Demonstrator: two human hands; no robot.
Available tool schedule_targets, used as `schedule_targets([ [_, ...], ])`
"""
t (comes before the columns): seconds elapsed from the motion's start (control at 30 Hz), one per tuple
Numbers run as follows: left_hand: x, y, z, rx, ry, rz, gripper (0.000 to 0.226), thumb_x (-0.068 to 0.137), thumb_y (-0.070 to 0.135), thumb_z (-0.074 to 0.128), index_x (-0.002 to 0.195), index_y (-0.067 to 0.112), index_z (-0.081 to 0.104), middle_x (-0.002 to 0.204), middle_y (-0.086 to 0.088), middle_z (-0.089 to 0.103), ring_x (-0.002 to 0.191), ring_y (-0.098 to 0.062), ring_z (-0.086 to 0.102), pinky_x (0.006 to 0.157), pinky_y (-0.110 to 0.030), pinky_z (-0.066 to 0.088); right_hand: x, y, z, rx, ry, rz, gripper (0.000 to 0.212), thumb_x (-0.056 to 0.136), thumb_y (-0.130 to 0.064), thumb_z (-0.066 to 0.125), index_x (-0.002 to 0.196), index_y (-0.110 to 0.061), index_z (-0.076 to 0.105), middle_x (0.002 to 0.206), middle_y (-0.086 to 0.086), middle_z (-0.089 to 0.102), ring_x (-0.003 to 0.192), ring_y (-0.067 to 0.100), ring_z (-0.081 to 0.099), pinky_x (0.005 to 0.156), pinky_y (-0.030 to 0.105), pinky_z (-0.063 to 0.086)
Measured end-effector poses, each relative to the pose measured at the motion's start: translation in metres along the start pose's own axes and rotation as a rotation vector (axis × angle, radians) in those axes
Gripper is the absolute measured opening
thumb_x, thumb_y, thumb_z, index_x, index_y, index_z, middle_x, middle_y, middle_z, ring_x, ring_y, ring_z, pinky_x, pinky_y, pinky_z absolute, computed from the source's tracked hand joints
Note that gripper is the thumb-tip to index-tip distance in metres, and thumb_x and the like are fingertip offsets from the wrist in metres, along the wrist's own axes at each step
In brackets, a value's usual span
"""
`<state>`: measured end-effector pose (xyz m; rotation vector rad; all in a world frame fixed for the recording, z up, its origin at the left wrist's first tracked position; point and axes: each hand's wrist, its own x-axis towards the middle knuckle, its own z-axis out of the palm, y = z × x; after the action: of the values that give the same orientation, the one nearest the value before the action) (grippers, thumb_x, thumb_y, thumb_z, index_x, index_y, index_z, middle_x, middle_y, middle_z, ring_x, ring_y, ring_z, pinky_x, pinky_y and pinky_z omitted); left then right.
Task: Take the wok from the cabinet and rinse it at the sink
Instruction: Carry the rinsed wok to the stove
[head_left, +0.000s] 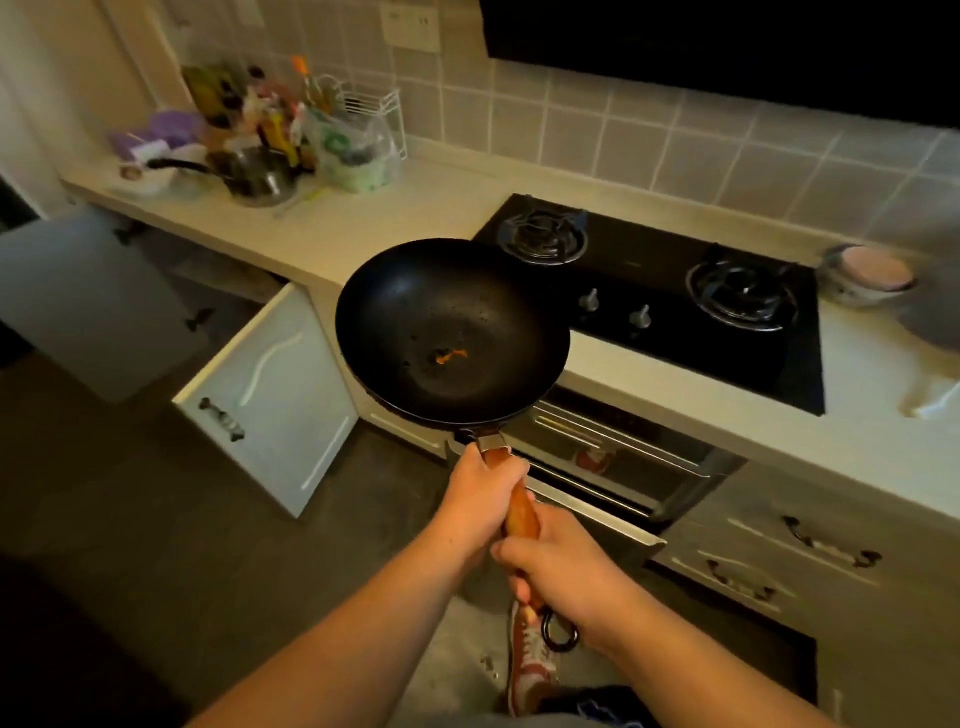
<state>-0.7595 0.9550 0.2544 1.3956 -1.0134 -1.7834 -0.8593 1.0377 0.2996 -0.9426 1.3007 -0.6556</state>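
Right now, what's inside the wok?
A small orange scrap and a few specks lie at the bottom of the wok. Nothing else shows; nothing covers the inside.

Dim, warm light over a kitchen corner: pale counter (363, 218) running along a tiled wall (597, 124), black hob (675, 332) set into it near the front edge, a dark hood (727, 47) above. Clutter (270, 135) crowds the counter's far left corner. Below, white cabinet doors (275, 395) stand open over a grey floor (130, 493).
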Motion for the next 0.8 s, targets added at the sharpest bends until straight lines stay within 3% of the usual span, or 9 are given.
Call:
schedule_targets([
  [0.13,0.042,0.022,-0.033,0.010,0.072,0.037,0.013,0.085,0.016,0.063,0.097,0.016,0.059,0.060,0.005,0.067,0.062,-0.012,0.065,0.079,-0.041,0.056,0.057,-0.026,0.004,-0.034,-0.046,0.003,0.005,0.086,-0.006,0.056,0.086,-0.009,0.060,0.053,0.004,0.055,0.043,0.016,0.050,0.052,0.029,0.049],
  [0.27,0.094,0.046,-0.057,-0.010,0.117,0.051,0.015,0.080,0.015,0.065,0.094,0.017,0.060,0.071,-0.004,0.063,0.065,-0.017,0.064,0.074,-0.041,0.056,0.119,-0.053,0.001,-0.048,-0.074,0.014,0.007,0.084,-0.004,0.057,0.086,-0.011,0.059,0.054,0.007,0.054,0.043,0.016,0.048,0.046,0.029,0.045],
  [0.37,0.131,0.066,-0.070,-0.010,0.142,0.054,0.013,0.078,0.020,0.066,0.090,0.018,0.060,0.065,0.001,0.064,0.059,-0.012,0.065,0.060,-0.028,0.055,0.164,-0.074,-0.005,-0.036,-0.094,0.035,0.008,0.085,-0.005,0.057,0.088,-0.012,0.058,0.052,0.003,0.054,0.039,0.013,0.049,0.043,0.027,0.046],
  [0.47,0.173,0.093,-0.088,0.000,0.156,0.078,0.013,0.076,0.020,0.065,0.088,0.016,0.059,0.064,-0.001,0.061,0.059,-0.014,0.064,0.059,-0.028,0.054,0.209,-0.105,-0.010,-0.017,-0.131,0.042,0.009,0.085,-0.006,0.056,0.088,-0.013,0.059,0.052,0.002,0.053,0.039,0.010,0.049,0.043,0.025,0.045],
  [0.53,0.195,0.110,-0.099,0.032,0.132,0.123,0.002,0.076,0.019,0.063,0.078,0.021,0.062,0.062,0.000,0.060,0.060,-0.016,0.063,0.060,-0.028,0.054,0.233,-0.121,-0.009,-0.032,-0.131,0.033,0.007,0.086,-0.006,0.055,0.087,-0.012,0.059,0.053,0.003,0.053,0.040,0.011,0.050,0.045,0.027,0.045],
  [0.6,0.214,0.125,-0.112,0.048,0.103,0.142,0.010,0.077,0.019,0.062,0.068,0.023,0.063,0.060,0.000,0.059,0.060,-0.016,0.063,0.060,-0.028,0.054,0.255,-0.136,-0.006,-0.043,-0.127,0.030,0.007,0.086,-0.006,0.053,0.086,-0.010,0.059,0.053,0.004,0.053,0.041,0.013,0.049,0.046,0.028,0.045],
  [0.8,0.272,0.152,-0.157,0.034,0.057,0.111,0.006,0.074,0.018,0.063,0.078,0.016,0.060,0.064,-0.001,0.060,0.060,-0.014,0.065,0.057,-0.024,0.053,0.317,-0.168,0.017,-0.026,-0.046,0.048,0.007,0.086,-0.005,0.055,0.090,-0.008,0.060,0.053,0.005,0.054,0.041,0.013,0.051,0.044,0.027,0.046],
])
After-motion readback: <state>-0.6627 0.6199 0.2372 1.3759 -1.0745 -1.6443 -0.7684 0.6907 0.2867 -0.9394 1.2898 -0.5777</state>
